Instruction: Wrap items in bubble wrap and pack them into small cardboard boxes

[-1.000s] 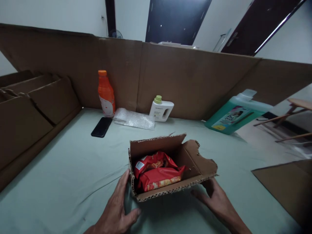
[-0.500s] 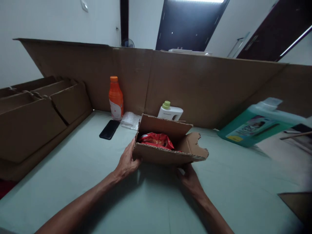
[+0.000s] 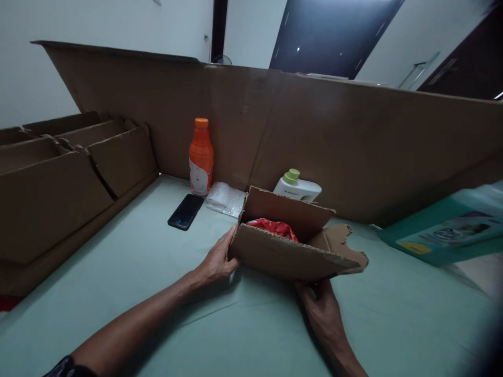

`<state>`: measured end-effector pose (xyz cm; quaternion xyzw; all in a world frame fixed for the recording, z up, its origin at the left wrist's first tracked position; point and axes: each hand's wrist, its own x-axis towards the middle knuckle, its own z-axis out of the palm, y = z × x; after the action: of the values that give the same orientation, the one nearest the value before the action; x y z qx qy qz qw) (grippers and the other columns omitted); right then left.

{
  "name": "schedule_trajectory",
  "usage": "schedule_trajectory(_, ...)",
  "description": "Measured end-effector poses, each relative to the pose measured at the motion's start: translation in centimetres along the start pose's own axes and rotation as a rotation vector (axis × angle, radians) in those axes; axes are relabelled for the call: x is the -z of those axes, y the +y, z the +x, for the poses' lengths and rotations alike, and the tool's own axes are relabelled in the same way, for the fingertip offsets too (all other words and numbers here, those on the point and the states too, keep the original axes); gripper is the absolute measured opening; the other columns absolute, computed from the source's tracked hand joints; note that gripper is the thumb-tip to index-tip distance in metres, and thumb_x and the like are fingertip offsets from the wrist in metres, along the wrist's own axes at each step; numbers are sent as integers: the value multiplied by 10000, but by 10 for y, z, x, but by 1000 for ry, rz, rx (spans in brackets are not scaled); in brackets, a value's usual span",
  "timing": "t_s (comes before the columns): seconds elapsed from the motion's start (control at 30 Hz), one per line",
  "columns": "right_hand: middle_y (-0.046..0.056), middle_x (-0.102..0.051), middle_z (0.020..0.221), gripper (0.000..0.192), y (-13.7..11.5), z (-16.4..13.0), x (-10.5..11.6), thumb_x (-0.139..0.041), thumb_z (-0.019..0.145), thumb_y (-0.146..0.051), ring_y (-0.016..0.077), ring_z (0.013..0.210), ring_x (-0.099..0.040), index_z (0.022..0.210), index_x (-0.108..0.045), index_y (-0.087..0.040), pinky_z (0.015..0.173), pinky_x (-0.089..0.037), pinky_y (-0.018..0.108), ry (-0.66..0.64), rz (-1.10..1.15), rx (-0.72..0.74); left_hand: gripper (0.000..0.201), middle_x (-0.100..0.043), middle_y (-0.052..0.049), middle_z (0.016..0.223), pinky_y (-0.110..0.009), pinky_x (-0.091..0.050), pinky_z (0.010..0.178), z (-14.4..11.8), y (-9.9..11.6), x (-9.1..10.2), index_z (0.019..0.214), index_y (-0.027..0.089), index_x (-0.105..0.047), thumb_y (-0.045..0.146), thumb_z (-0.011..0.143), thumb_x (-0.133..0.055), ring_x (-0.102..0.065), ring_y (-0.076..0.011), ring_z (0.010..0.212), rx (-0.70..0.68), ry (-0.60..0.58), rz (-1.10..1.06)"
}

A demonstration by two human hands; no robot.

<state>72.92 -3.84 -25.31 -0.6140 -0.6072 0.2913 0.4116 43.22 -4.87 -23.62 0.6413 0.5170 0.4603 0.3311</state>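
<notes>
An open cardboard box (image 3: 283, 256) with a torn flap at its right end is between my hands, low over the pale green cloth. Inside lies a red shiny packet (image 3: 275, 229), mostly hidden by the walls. My left hand (image 3: 218, 261) grips the left end, thumb on the near side and fingers behind the edge. Under the near bottom edge, toward the right, my right hand (image 3: 320, 306) supports the box; its fingertips are hidden beneath. Just behind the box stands a white bottle with a green cap (image 3: 301, 187), its lower part covered.
Left of the box are a black phone (image 3: 186, 211), folded bubble wrap (image 3: 226, 199) and an orange bottle (image 3: 201, 159). A large jug of green liquid (image 3: 451, 228) tilts at the right. Cardboard compartments (image 3: 58, 183) line the left; a cardboard wall (image 3: 334, 131) crosses the back.
My view has turned, so everything shifts in the picture. Both hands keep hold of the box, which appears slightly more tilted, and less of the red packet shows.
</notes>
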Motion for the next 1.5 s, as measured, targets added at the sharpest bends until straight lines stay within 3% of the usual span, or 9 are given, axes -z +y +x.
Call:
schedule_trajectory(0.27, 128, -737, 1099, 638, 19, 0, -7, -699, 693, -608, 342, 1046, -674, 1160, -579, -190, 884, -530, 446, 26, 10, -91, 623, -535, -144, 1391, -526, -306, 1153, 61, -29, 85, 1380, 184, -540, 97, 763, -556, -445, -332, 1318, 67, 263, 367)
schedule_trajectory(0.53, 132, -740, 1117, 596, 25, 4, -6, -694, 695, -602, 344, 1043, -682, 1126, -594, -202, 877, -545, 439, 23, 12, -70, 145, -654, -106, 1039, -458, -383, 1070, 138, -27, 90, 754, 204, -686, 78, 733, -616, -546, -297, 1144, 106, 437, 310)
schedule_trajectory(0.63, 138, -740, 1103, 593, 26, 4, -6, -678, 707, -609, 348, 1039, -681, 1126, -588, -199, 879, -537, 450, 18, 9, -50, 85, -639, -87, 1055, -381, -447, 986, 115, -8, 105, 797, 192, -672, 190, 775, -590, -566, -256, 1112, 123, 575, 141)
schedule_trajectory(0.77, 134, -733, 1122, 585, 25, 6, -8, -665, 717, -607, 345, 1068, -672, 1137, -584, -208, 875, -536, 444, 6, 7, -22, 261, -634, -29, 870, -287, -500, 704, 26, 22, 118, 897, 178, -628, 406, 783, -573, -614, -175, 781, 208, 656, -158)
schedule_trajectory(1.0, 149, -716, 1146, 619, -4, 3, 2, -713, 656, -542, 326, 1039, -671, 1142, -600, -176, 916, -523, 463, 19, 129, -22, 398, -652, 10, 730, -231, -476, 578, -109, 43, 83, 907, 187, -593, 461, 654, -732, -593, -119, 591, 451, 533, -580)
schedule_trajectory(1.17, 127, -720, 1154, 499, -39, -50, 39, -661, 804, -501, 292, 1053, -665, 1210, -632, -212, 1008, -477, 496, 88, 5, 104, 340, -636, 21, 704, -216, -434, 541, -133, 49, 64, 849, 191, -593, 409, 649, -760, -563, -106, 556, 560, 399, -731)
schedule_trajectory(1.33, 114, -633, 1368, 810, -87, -109, 10, -792, 731, -415, 291, 1191, -623, 1458, -475, -252, 1000, -508, 444, -391, 12, 363, 280, -633, 15, 702, -235, -439, 592, -130, 55, 37, 767, 177, -626, 375, 628, -768, -572, -121, 604, 584, 186, -768)
schedule_trajectory(1.43, 69, -755, 990, 309, -110, -113, -23, -656, 862, -365, 216, 865, -697, 1127, -705, -215, 798, -559, 338, -374, 93, 349, 319, -706, -41, 866, -284, -478, 755, -125, 67, 30, 889, 162, -694, 355, 649, -775, -639, -196, 820, 514, -14, -663)
schedule_trajectory(1.5, 30, -722, 766, 210, -120, -108, -33, -597, 906, -365, 173, 679, -651, 905, -736, -207, 665, -535, 286, -320, 153, 309, 484, -712, -56, 1066, -307, -462, 871, -120, 74, 31, 1111, 182, -677, 340, 665, -775, -625, -236, 995, 398, -149, -449)
